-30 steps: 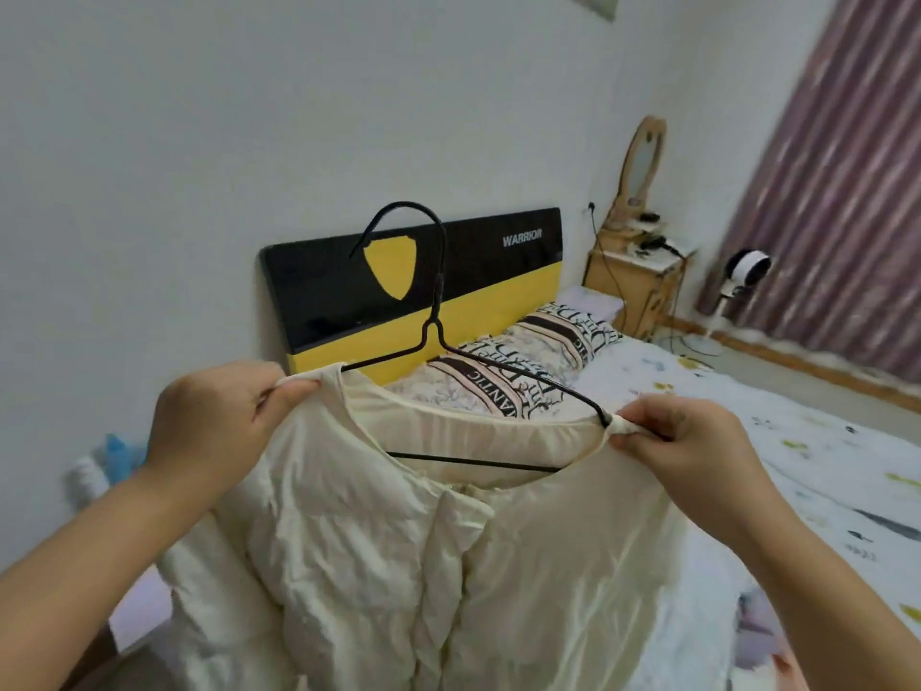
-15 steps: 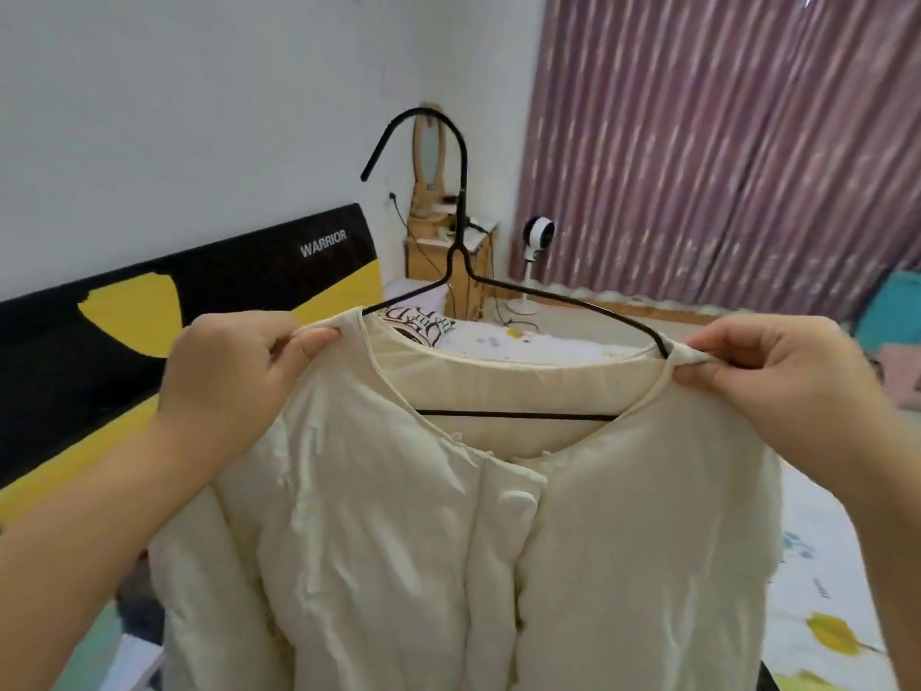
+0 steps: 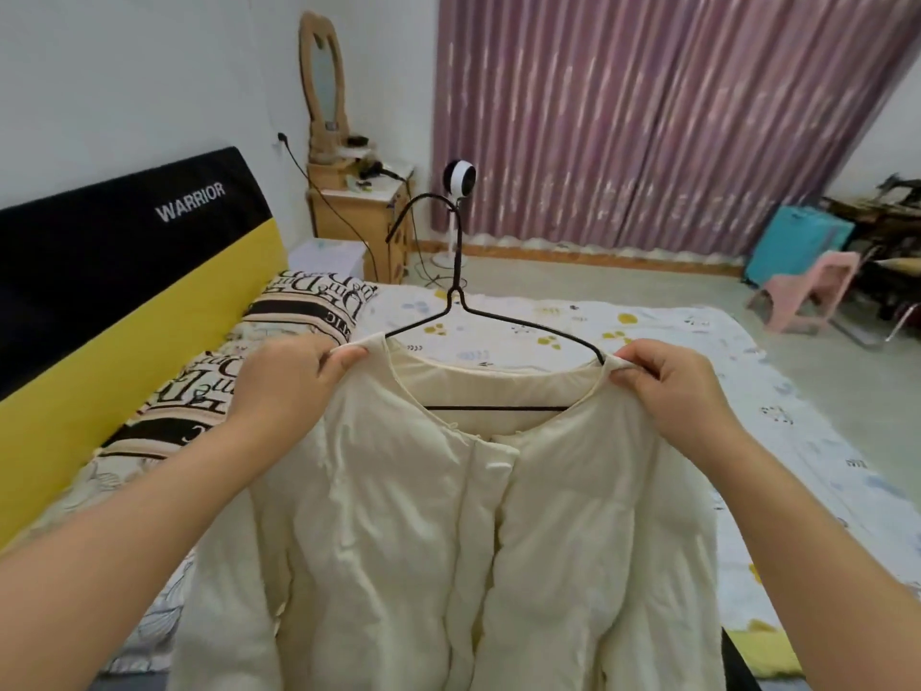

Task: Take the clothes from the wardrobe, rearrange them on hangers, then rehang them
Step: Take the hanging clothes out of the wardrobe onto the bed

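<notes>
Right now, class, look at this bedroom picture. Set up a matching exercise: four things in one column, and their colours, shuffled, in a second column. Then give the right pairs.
Things:
1. thin wire hanger
2. padded buttoned jacket
3. long pleated curtain
4. plastic chair

Colours:
A. pink
B. cream
C. black
D. purple

Pairs: 1-C, 2-B, 3-D, 4-A
</notes>
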### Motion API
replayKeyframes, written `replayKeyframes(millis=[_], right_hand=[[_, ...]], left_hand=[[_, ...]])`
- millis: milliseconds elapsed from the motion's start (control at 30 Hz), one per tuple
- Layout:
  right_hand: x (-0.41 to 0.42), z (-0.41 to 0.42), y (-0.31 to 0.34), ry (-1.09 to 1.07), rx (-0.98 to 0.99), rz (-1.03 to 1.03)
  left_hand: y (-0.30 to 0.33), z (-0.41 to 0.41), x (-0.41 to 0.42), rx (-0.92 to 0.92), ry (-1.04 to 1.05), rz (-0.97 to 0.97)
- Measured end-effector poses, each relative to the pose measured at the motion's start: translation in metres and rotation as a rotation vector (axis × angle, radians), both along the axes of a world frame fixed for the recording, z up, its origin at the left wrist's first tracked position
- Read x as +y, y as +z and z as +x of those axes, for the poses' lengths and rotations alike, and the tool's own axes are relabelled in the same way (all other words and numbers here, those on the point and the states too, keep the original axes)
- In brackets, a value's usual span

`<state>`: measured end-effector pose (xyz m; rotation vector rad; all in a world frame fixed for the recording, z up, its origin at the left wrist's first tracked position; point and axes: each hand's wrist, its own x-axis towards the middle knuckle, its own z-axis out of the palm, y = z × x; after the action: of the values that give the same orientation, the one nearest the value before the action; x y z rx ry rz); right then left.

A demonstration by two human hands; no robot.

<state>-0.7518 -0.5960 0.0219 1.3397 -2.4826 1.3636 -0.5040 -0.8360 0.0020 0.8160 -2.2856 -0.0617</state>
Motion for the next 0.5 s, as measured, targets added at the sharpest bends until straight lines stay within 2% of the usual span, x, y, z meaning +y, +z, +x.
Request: replayKeyframes(millis=[200,333,500], right_hand=[[-0.079,-0.079,-0.056,0.01,-0.099,0.055],[-0.132,-0.129,-0.11,0.003,-0.217,0.13],[-0.189,-0.188,-0.189,-0.05,-0.294,0.195]], left_hand=[[-0.052,-0.083,-0.068,-0.064,0.098,0.096],[-0.101,-0.14,-0.112,-0.203,0.207,0.174],[-0.17,-0.199,-0.147,-0.384,0.233,0.301]])
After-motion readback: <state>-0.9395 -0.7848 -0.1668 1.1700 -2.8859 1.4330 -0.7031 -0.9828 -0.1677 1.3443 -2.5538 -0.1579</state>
